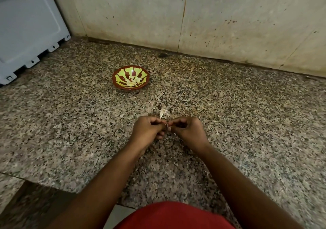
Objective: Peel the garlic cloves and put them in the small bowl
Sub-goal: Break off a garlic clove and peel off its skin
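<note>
A small red-brown bowl [131, 86] with a yellow-green pattern sits on the speckled granite counter, and several pale peeled garlic cloves [133, 81] lie inside it. Nearer to me, my left hand [148, 129] and my right hand [187, 130] meet fingertip to fingertip just above the counter. Both pinch one small garlic clove [168, 127], which is mostly hidden by the fingers. A piece of white garlic skin [163, 113] lies on the counter just beyond my hands.
A pale blue plastic appliance [26, 31] stands at the back left of the granite counter [247, 122]. A stained tiled wall [194, 17] runs along the back. The counter's front edge steps down at the lower left.
</note>
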